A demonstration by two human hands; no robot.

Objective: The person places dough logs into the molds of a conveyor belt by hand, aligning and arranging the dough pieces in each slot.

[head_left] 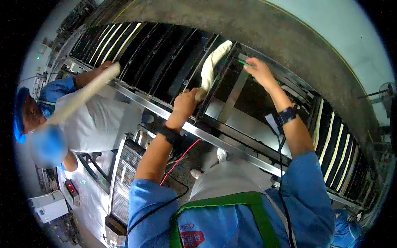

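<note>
A long pale twisted dough roll (209, 68) lies along a black baking mould (221, 70). My left hand (186, 102) has its fingers closed on the near end of the roll, which is partly hidden by them. To the right, above an open gap in the metal frame, my right hand (260, 73) pinches a thin green object (244, 63). Only a short piece of that object shows, so its kind is unclear.
A co-worker (95, 120) at the left holds a long dough strip (84, 97). More moulds with dough strips (331, 144) stand at the right and far left. A metal rail (206, 134) runs along the near side. A perforated metal guard (130, 169) stands below left.
</note>
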